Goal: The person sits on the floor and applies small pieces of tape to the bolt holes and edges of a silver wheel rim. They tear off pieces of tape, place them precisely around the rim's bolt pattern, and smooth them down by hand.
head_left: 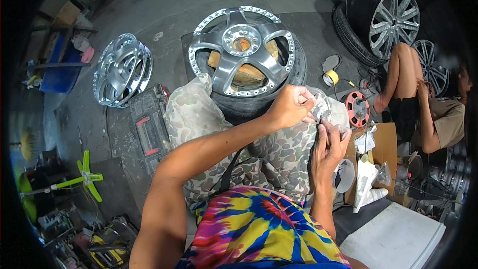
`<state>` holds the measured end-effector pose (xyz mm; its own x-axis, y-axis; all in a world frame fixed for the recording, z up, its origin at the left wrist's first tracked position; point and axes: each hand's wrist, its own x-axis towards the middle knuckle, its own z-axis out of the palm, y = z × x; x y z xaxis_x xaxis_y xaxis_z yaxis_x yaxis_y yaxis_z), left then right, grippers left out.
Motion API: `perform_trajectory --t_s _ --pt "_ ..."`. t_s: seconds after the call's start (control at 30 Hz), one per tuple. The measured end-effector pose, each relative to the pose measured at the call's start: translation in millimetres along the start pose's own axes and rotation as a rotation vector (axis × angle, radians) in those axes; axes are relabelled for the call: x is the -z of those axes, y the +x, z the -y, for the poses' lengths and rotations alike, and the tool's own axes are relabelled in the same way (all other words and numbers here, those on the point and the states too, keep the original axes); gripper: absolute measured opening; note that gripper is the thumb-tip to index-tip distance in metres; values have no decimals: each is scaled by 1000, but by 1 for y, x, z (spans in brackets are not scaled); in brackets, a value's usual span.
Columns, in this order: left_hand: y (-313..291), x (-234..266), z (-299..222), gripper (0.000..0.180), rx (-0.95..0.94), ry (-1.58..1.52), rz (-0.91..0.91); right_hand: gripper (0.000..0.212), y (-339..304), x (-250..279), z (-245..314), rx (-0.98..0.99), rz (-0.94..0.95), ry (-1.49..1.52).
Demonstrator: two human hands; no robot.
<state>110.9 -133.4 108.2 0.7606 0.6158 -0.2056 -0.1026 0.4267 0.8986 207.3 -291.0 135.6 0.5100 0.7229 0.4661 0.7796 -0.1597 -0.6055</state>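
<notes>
Both hands are close together over the right knee of my camouflage trousers (279, 162). My left hand (294, 105) is closed, its fingers curled in and the tips pressed together. Just below it, my right hand (329, 145) pinches with thumb and fingers pointing up. Between the two sets of fingertips there is a small grey, dusty patch (322, 110); whether it is a held piece or the trouser knee I cannot tell. In front of my knees a polished silver five-spoke wheel face (231, 72) with bolts round its rim lies on a black tire (244, 107).
More silver wheel faces (122, 72) and a black toolbox (149, 127) stand at left, near a green fan (88, 176). At right are a yellow tape roll (329, 78), a red reel (357, 108), a cardboard box (386, 144), a large wheel (395, 24) and a seated person (438, 127).
</notes>
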Motion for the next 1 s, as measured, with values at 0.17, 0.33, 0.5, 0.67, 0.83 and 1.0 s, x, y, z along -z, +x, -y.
perform_trajectory --t_s 0.17,0.33,0.5,0.67,0.83,1.0 --pt "-2 -2 3 16 -26 -28 -40 21 -14 -3 -1 22 9 26" --pt "0 -7 0 19 -7 10 -12 23 -12 -7 -7 -71 -22 36" --pt "0 -16 -2 17 -45 86 -37 17 -30 24 -24 -242 14 179" --pt "-4 -47 -1 18 -257 280 47 18 -24 32 -50 -670 -166 890" --pt "-25 -79 -20 26 -457 632 91 16 -27 51 -45 -704 36 1253" --pt "-82 -57 -31 35 -855 1178 90 17 -54 56 -96 -780 -90 930"
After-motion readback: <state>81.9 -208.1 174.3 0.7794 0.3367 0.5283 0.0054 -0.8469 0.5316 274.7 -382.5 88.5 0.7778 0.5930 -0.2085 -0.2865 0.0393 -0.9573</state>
